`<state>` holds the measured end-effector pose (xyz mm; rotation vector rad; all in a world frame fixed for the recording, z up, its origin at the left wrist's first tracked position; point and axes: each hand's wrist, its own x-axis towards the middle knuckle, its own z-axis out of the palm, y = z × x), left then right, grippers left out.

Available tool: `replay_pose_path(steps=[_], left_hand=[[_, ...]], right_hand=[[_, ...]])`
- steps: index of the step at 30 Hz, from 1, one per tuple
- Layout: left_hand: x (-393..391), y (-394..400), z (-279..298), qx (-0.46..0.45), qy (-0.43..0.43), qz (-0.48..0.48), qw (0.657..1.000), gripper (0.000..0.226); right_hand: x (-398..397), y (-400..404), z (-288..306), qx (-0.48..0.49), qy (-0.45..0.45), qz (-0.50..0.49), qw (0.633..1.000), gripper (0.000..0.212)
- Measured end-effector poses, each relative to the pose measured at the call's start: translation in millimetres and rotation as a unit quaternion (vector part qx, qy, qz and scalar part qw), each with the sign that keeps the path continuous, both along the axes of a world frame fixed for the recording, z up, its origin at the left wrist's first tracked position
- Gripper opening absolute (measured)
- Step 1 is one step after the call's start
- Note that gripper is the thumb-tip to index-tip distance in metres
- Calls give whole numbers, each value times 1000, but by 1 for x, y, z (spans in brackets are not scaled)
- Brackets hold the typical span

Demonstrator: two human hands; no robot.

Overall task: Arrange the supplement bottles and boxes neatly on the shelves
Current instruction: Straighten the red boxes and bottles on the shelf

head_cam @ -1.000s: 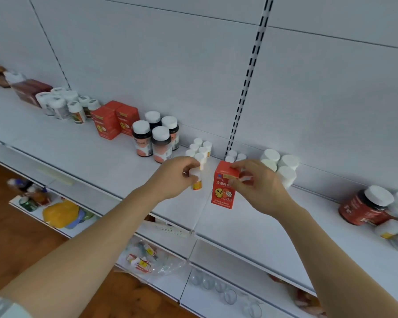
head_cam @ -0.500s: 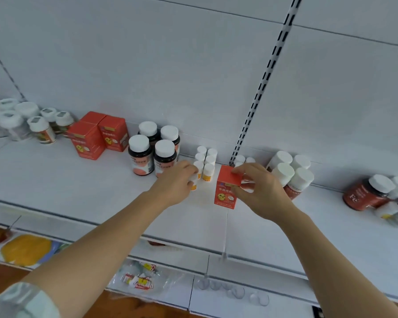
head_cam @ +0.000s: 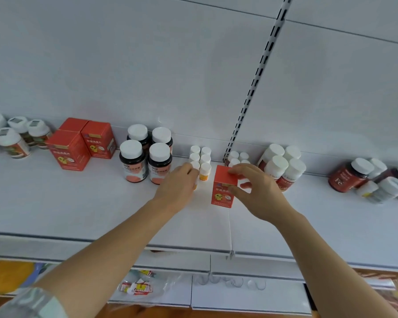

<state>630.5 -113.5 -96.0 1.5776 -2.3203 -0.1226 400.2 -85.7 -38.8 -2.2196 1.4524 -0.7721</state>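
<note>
Most of the shelf already reads as sorted: at the left of the frame sit two red boxes, and just right of them four dark bottles stand in a square. Right of the slotted upright, the white bottles stand bunched. At far right the Fe bottles lie jumbled, so that corner is left for you. At centre your right hand pinches a lone box, standing upright on the shelf, apart from its fellows. Your left hand curls round one vial at the front of the small vials, setting it into their rows.
</note>
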Motion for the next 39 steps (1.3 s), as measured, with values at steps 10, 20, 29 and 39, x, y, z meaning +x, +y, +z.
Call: replay_pose_path(steps=[10, 20, 29, 39], left_hand=[[-5, -3, -2, -7, -4, 27, 1000, 10], [-10, 3, 5, -35, -27, 56, 997, 13], [2, 36, 32, -115, 8, 78, 990, 24], [90, 84, 52, -174, 49, 133, 974, 18]], right_hand=[[-8, -7, 3, 8, -6, 16, 1000, 39], [-18, -3, 4, 3, -12, 41, 999, 40], [-7, -6, 11, -30, 0, 83, 996, 39], [89, 8, 20, -49, 8, 137, 989, 36]])
